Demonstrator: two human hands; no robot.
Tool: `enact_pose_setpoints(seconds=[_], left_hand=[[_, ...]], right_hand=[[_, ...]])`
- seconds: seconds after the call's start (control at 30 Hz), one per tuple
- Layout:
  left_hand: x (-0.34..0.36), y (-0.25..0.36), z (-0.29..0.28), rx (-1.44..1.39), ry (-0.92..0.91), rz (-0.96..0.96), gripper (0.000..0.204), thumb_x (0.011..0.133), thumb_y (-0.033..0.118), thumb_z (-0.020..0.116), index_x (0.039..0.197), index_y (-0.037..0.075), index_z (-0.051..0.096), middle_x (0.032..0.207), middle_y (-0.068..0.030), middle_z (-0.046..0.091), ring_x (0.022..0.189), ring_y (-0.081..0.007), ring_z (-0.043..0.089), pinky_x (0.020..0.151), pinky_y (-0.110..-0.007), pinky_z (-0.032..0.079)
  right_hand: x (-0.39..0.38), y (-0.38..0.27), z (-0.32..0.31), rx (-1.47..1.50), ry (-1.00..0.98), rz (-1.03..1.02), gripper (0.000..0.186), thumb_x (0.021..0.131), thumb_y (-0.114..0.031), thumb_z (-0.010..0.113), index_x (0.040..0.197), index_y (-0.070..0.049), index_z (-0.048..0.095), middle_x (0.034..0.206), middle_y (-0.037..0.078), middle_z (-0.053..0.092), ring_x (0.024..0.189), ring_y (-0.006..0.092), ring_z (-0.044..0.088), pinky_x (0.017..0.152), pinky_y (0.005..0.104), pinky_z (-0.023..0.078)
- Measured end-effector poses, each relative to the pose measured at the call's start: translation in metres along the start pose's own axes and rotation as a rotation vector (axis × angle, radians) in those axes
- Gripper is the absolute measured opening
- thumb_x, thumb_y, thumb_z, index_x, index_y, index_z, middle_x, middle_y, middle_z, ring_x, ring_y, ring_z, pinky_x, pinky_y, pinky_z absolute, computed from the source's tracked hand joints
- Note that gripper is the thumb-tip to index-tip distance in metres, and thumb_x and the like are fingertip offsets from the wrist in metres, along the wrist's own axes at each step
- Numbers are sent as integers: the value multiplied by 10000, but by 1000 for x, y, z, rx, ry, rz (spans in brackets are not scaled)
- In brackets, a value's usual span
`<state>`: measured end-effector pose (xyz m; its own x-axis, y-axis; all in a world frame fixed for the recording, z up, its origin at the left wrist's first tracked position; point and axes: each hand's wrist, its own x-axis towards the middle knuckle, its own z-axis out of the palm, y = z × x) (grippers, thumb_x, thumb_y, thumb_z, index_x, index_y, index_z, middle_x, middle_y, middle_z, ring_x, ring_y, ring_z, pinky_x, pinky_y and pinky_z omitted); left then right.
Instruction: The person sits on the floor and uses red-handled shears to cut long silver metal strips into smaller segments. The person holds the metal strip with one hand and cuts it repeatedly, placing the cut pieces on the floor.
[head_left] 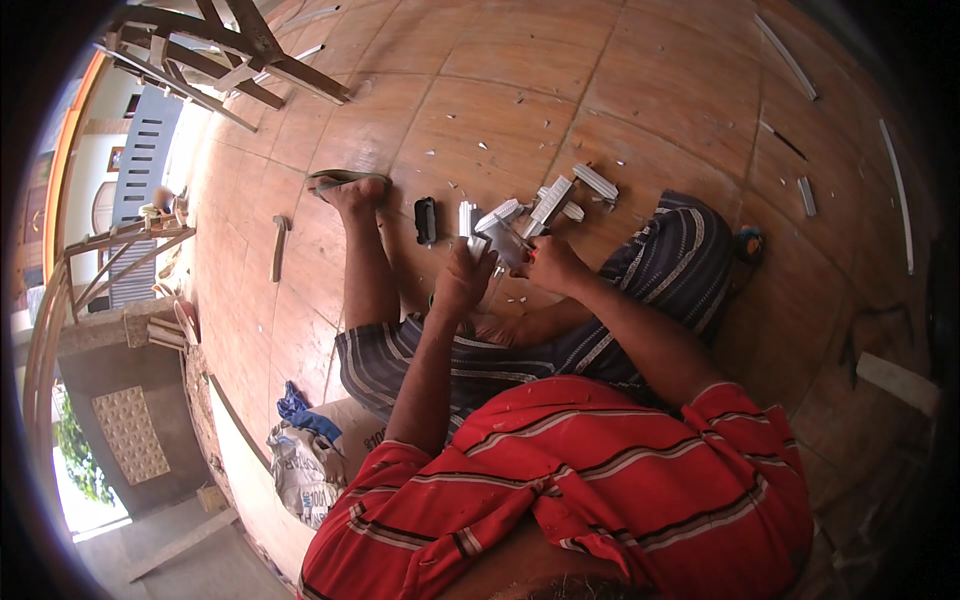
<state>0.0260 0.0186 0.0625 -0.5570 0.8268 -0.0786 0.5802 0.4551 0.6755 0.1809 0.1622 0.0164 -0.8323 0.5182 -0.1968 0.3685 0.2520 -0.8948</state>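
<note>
I sit on the tiled floor with my hands together in front of my lap. My left hand (463, 277) is closed around a short pale ribbed strip (478, 243), which points away from me. My right hand (555, 266) grips a red-handled tool (534, 254). A broad grey piece (506, 241) lies between the hands; whether it is the tool's blade or a separate sheet I cannot tell. Just beyond my hands is a loose pile of short pale ribbed strips (551, 203). An open black case (426, 220) lies left of the pile.
A hammer (278, 248) lies at the left. Small offcuts are scattered ahead. Long thin strips (786, 56) and a dark thin rod (783, 141) lie at the right. Wooden trestles (235, 50) stand at the far left. A printed sack (305, 465) is near my left side.
</note>
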Motion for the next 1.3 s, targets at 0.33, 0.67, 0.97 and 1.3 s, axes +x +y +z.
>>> enact_pose_setpoints(seconds=[0.33,0.67,0.97,1.3], left_hand=[[6,3,-42,-1544,49,-343,349,994,303,700,1251,93,590,1129,-50,647,1091,-227,624,987,-399,492],[10,26,-3,-1935,373,-574,373,948,406,757,1160,118,650,1171,-33,635,1031,-205,619,899,-350,548],[-1,36,37,-2011,259,-596,425,978,321,734,1314,83,627,1190,-55,661,1114,-196,605,970,-327,537],[-1,40,48,-1938,338,-649,398,986,304,734,1304,90,626,1227,-37,664,1171,-181,600,1037,-352,500]], right_hand=[[3,-3,-10,138,146,-113,428,820,-255,867,1094,10,673,881,139,718,823,250,710,778,386,565],[-17,-6,-6,94,-178,-97,423,795,-318,865,995,6,681,922,246,719,905,418,713,797,478,559],[-7,0,9,117,3,-19,337,831,-243,796,987,32,680,902,263,722,914,449,713,808,496,568],[-6,-3,5,88,78,36,281,826,-209,768,951,26,677,910,279,721,933,461,713,812,508,576]])
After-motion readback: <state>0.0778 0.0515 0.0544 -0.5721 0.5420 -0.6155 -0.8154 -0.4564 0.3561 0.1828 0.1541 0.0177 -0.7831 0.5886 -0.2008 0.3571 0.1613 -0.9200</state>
